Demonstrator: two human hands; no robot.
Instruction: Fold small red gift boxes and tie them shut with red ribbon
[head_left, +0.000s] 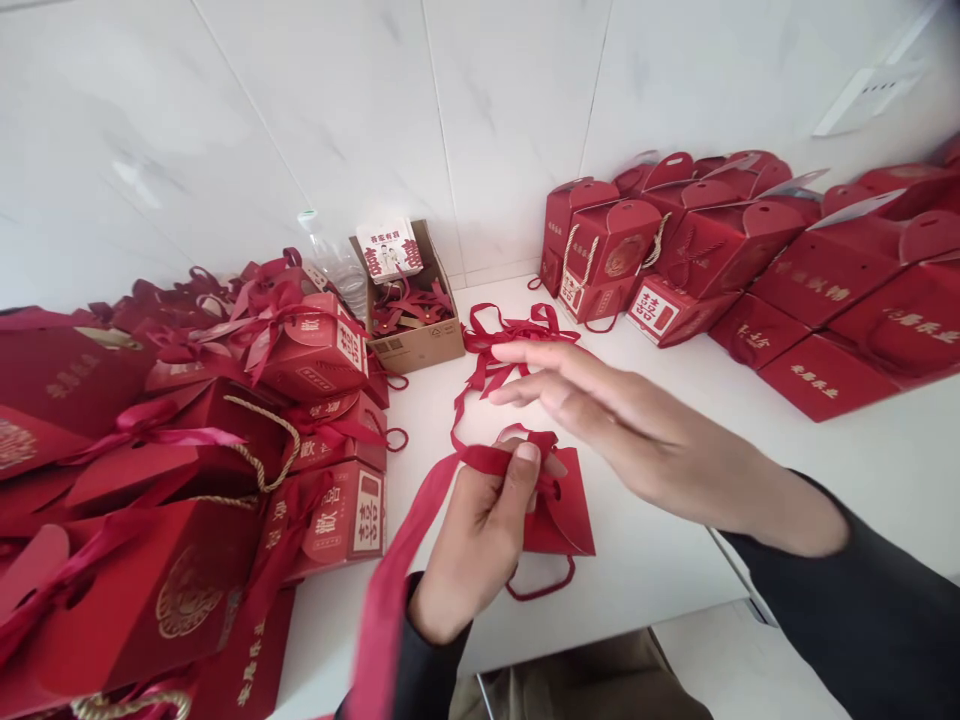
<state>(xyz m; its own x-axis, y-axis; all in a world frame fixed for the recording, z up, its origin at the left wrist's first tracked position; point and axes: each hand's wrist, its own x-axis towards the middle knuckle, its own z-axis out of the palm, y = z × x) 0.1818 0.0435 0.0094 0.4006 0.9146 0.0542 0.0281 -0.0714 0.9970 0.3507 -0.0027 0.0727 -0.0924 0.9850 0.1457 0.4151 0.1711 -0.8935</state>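
A small red gift box (568,505) with a red cord handle (541,592) rests near the table's front edge. My left hand (480,520) is closed at the top of that box, pinching a red ribbon (420,510) between thumb and fingers. One length of the ribbon hangs down to the lower left, blurred. Above and to the right of the box, my right hand (645,430) is held with its fingers stretched out and nothing in them. Beyond the hands, a loose pile of red ribbons (517,328) lies on the white table (630,545).
Stacked red boxes tied with ribbons (315,350) fill the left side. More red boxes (840,290) stand at the right along the wall. A cardboard box (424,345) holding ribbons and a printed card (388,250) stands behind, beside a clear plastic bottle (341,270).
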